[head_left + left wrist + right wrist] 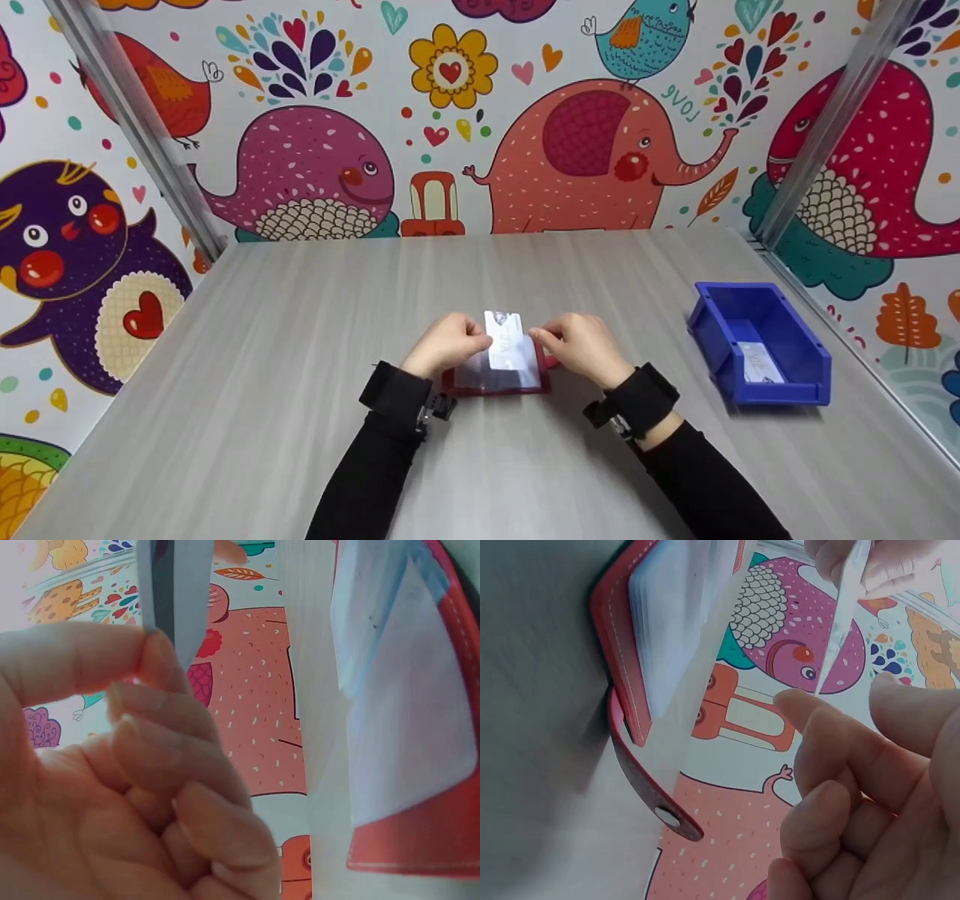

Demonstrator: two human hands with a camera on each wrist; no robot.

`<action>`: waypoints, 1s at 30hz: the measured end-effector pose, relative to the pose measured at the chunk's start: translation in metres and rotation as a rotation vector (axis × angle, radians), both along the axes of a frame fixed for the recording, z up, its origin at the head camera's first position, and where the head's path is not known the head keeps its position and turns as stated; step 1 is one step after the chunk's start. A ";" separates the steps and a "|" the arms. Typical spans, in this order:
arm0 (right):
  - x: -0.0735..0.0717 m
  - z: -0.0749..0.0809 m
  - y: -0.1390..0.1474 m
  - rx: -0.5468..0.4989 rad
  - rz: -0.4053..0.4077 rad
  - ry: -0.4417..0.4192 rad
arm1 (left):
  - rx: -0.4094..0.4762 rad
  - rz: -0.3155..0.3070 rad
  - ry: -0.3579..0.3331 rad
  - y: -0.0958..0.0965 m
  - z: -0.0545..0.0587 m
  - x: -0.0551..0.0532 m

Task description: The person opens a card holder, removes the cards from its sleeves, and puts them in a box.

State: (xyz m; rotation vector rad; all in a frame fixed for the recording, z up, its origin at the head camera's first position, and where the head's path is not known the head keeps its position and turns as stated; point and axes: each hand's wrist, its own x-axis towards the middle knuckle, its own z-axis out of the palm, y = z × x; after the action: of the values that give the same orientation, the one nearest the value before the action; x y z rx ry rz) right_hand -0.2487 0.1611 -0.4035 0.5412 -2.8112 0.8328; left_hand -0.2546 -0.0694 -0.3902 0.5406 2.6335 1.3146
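My left hand pinches a whitish card by its left edge between thumb and forefinger. The card is held up over a red card holder that lies opened on the table with clear plastic sleeves. On the other side, my right hand has its thumb and forefinger apart, close to the card's right edge. In the right wrist view the forefinger tip is very near the card; whether it touches I cannot tell. A strap with a metal snap sticks out from the holder.
A blue bin stands at the right side of the table, with another whitish card lying inside. Walls with printed cartoon animals border the table at the back and sides.
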 end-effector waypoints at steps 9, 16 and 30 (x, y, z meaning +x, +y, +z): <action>0.003 -0.004 -0.001 -0.043 0.054 -0.055 | 0.018 -0.016 0.000 0.005 -0.004 0.001; 0.004 -0.006 -0.002 -0.060 0.067 -0.048 | 0.017 -0.015 0.015 0.007 -0.005 0.001; 0.004 -0.009 -0.003 -0.066 0.058 -0.007 | -0.024 -0.002 0.035 0.014 -0.012 0.002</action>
State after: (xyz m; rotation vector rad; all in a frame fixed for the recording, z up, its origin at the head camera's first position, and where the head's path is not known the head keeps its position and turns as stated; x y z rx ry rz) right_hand -0.2443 0.1579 -0.4122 0.6141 -2.7747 0.9363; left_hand -0.2526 -0.0554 -0.4020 0.5686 2.6724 1.2831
